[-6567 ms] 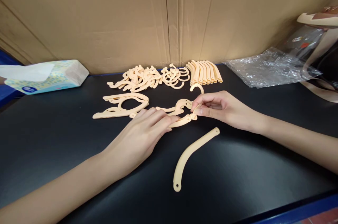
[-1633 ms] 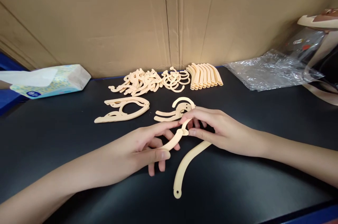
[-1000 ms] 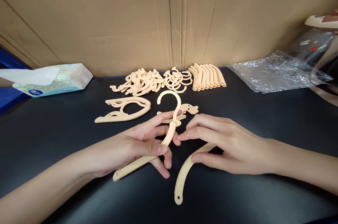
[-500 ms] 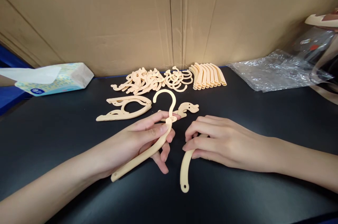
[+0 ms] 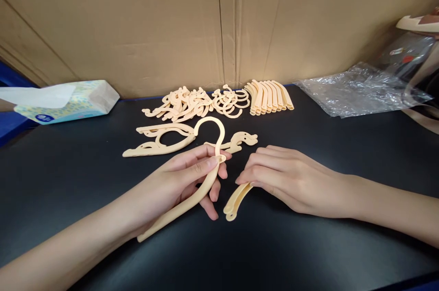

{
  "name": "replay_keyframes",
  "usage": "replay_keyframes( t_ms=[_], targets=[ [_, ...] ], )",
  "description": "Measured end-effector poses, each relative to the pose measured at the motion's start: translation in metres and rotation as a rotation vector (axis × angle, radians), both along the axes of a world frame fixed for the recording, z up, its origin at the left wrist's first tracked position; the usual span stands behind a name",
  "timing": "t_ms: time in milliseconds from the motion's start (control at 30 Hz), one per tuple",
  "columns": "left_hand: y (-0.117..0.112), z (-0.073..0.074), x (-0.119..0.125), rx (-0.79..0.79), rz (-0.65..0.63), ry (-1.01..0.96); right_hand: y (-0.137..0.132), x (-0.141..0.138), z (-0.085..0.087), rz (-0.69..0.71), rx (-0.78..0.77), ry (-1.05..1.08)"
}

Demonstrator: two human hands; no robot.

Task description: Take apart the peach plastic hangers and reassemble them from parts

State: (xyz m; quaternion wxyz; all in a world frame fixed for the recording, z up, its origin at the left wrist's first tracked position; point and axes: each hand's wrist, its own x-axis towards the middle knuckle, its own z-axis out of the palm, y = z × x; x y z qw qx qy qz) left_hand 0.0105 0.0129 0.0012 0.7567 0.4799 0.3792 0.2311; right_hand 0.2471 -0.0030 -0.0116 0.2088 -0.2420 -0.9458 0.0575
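Note:
Between thumb and fingers, my left hand [image 5: 187,179] grips a cream hanger arm [image 5: 185,208] where it meets a curved hanger hook [image 5: 219,131]; the hook stands up from the joint. My right hand [image 5: 291,181] is closed on a second, loose hanger arm [image 5: 236,202]. Its channelled underside and holed end show, while the far end is hidden under the fingers. A gap separates the two arms. Behind my left hand lies a folded hanger [image 5: 168,147]. Past my fingertips rests a flat curved hanger piece [image 5: 242,139], partly covered by my left hand.
At the back of the black table [image 5: 274,254] lie a heap of small cream parts [image 5: 185,103], several loose hooks [image 5: 229,101] and a row of hanger arms [image 5: 270,97]. A tissue pack [image 5: 68,101] is at left, a clear plastic bag [image 5: 360,90] at right. Cardboard [image 5: 154,21] stands behind.
My right hand has turned the loose hanger arm, so its channelled side now shows and its free end has swung up and left. The left-hand hanger arm and hook have shifted slightly left.

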Motion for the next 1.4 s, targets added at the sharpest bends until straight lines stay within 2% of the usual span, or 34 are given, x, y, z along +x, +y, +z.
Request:
replay_keyframes(
  t_ms=[233, 500, 867, 1033, 1200, 1400],
  targets=[
    [-0.001, 0.002, 0.0, -0.035, 0.004, 0.012, 0.0, 0.003, -0.002, -0.036, -0.004, 0.032],
    [0.001, 0.001, 0.002, -0.046, 0.035, -0.015, -0.002, 0.006, -0.002, -0.162, -0.008, 0.054],
    [-0.001, 0.005, 0.004, -0.035, 0.043, 0.021, 0.001, 0.005, -0.002, -0.142, -0.071, 0.036],
    [-0.002, 0.008, 0.004, -0.053, 0.074, 0.085, 0.001, 0.005, -0.001, -0.133, -0.053, 0.034],
    [-0.003, 0.011, 0.002, -0.012, 0.022, 0.169, 0.002, 0.005, -0.001, -0.139, -0.009, 0.028],
    [-0.001, 0.007, -0.001, -0.011, -0.028, 0.175, 0.002, 0.004, -0.002, -0.156, 0.107, -0.001]
  ],
)
